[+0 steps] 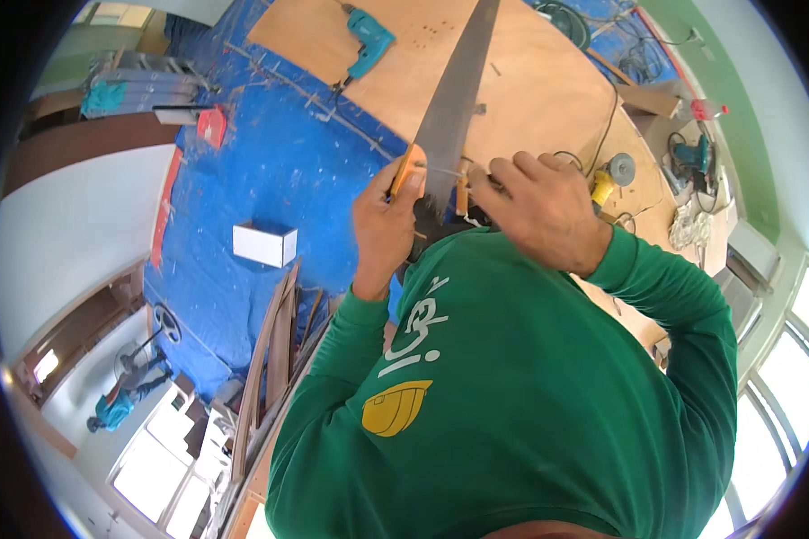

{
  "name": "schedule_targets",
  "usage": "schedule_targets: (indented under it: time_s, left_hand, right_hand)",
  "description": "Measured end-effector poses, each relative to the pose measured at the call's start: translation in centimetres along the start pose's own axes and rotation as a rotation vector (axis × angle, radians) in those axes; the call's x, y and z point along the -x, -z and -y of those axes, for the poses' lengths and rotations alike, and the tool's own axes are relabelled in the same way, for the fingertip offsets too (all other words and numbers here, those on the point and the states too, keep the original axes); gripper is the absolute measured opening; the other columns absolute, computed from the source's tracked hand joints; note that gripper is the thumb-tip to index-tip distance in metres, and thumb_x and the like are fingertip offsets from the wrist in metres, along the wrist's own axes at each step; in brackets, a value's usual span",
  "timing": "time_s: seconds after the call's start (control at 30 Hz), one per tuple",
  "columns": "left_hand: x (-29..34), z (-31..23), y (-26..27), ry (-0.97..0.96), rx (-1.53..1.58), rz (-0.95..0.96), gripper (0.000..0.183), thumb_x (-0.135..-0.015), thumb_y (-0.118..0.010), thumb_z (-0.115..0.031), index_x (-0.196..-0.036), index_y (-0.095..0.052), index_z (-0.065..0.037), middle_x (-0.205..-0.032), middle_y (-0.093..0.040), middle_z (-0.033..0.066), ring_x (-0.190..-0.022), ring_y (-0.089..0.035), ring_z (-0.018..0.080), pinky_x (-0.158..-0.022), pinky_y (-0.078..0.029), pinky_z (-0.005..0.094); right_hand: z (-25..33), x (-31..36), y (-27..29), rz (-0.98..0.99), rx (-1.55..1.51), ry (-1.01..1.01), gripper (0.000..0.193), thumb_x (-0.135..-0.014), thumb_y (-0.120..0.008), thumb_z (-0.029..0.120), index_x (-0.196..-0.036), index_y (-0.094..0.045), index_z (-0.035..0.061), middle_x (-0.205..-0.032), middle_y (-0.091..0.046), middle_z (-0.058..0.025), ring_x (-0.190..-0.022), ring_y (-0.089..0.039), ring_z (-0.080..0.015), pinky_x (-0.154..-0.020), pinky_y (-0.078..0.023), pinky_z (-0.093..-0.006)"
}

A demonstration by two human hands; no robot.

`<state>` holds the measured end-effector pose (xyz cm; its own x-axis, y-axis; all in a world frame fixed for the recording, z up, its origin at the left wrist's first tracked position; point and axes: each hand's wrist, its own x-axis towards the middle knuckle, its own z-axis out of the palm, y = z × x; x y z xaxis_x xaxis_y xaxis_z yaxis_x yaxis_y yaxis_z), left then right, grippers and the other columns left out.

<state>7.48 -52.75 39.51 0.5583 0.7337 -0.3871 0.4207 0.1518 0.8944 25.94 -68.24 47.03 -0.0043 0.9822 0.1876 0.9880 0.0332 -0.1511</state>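
Note:
A handsaw [454, 103] with a long grey blade points away from me over the plywood, its wide end close to my body. My left hand [385, 220] is closed on its orange handle [408, 172], thumb on the handle's face. My right hand [541, 208] pinches a screwdriver whose thin metal shaft [445, 171] crosses the blade. Its tip meets the orange handle near my left thumb. The screwdriver's grip is mostly hidden by my fingers. Another orange piece [462, 193] shows beside the blade near my right fingers; whether it belongs to the handle I cannot tell.
A teal power drill [367, 43] lies on the plywood sheet [539, 99]. To the right are a yellow angle grinder [610, 180], cables and a teal power tool [692, 154]. Blue sheeting [243, 189] covers the floor, with a white box [265, 244]. Another person [117, 409] is far left.

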Motion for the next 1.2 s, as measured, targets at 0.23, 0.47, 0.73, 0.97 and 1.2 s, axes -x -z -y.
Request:
schedule_targets:
  time_s: [0.23, 0.47, 0.73, 0.97, 1.2]
  left_hand:
    - [-0.3, 0.5, -0.6, -0.025, 0.079, -0.032, 0.032, -0.108, -0.073, -0.019, -0.136, -0.078, -0.004, -0.087, -0.068, -0.0031, -0.063, -0.049, 0.0027, -0.056, -0.041, 0.0232]
    - [-0.8, 1.2, -0.4, 0.017, 0.305, 0.03, 0.041, -0.105, -0.078, -0.019, -0.138, -0.073, 0.005, -0.095, -0.074, 0.0043, -0.065, -0.058, 0.0058, -0.056, -0.047, 0.022]
    - [-1.1, 1.2, -0.5, 0.043, 0.373, 0.052, 0.046, -0.104, -0.081, -0.025, -0.138, -0.073, 0.005, -0.096, -0.075, 0.0044, -0.065, -0.058, 0.0056, -0.056, -0.047, 0.0216]
    - [-1.2, 0.5, -0.5, -0.013, 0.029, 0.01, 0.036, -0.105, -0.076, -0.021, -0.135, -0.078, -0.001, -0.092, -0.074, 0.0015, -0.067, -0.057, 0.0056, -0.059, -0.048, 0.0242]
    - [-1.0, 0.2, -0.8, -0.04, -0.027, 0.015, 0.036, -0.106, -0.074, -0.021, -0.136, -0.078, -0.002, -0.091, -0.074, 0.0018, -0.066, -0.055, 0.0063, -0.059, -0.048, 0.0263]
  right_hand:
    - [0.3, 0.0, -1.2, 0.051, -0.248, -0.25, 0.027, -0.093, -0.078, 0.022, -0.115, -0.072, 0.0067, -0.084, -0.068, -0.0083, -0.07, -0.072, -0.0305, -0.062, -0.056, -0.0456]
    - [-0.3, 0.2, -1.8, -0.022, -0.496, -0.375, 0.033, -0.095, -0.079, 0.024, -0.122, -0.077, 0.0039, -0.085, -0.072, -0.0137, -0.072, -0.072, -0.0365, -0.064, -0.056, -0.0474]
    - [-0.3, 0.5, -1.8, -0.047, -0.527, -0.419, 0.032, -0.095, -0.08, 0.022, -0.12, -0.078, 0.0032, -0.086, -0.073, -0.0145, -0.072, -0.071, -0.0373, -0.064, -0.056, -0.0472]
    - [-0.9, 0.5, -1.9, -0.096, -0.15, -0.107, 0.04, -0.083, -0.077, 0.017, -0.121, -0.073, 0.0042, -0.09, -0.066, -0.005, -0.076, -0.069, -0.0251, -0.063, -0.057, -0.0411]
    - [-1.4, 0.7, -3.0, -0.121, -0.151, 0.006, 0.043, -0.078, -0.073, 0.014, -0.118, -0.069, -0.0012, -0.093, -0.065, -0.0071, -0.079, -0.069, -0.0245, -0.064, -0.057, -0.0387]
